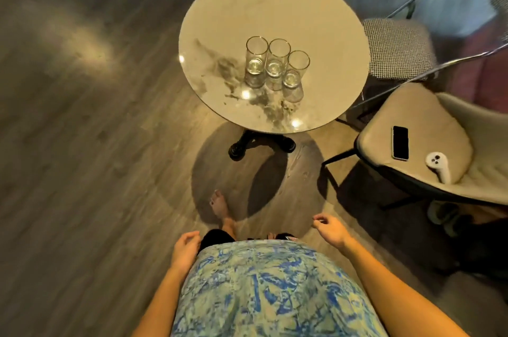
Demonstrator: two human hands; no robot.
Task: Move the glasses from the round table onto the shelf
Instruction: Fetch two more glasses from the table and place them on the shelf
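Three clear tall glasses stand upright in a tight row on the round marble table (275, 6): the left glass (256, 59), the middle glass (278, 61) and the right glass (296, 70). My left hand (185, 250) hangs low beside my hip, fingers loosely curled, holding nothing. My right hand (328, 229) is also low and near my body, fingers apart and empty. Both hands are well short of the table. No shelf is in view.
A beige chair (428, 122) at the right holds a black phone (400, 143) and a white controller (438, 170). A checked chair (398, 48) stands behind it, close to the table's right edge. The table's black base (261, 144) rests on wooden floor ahead of my bare foot (220, 207).
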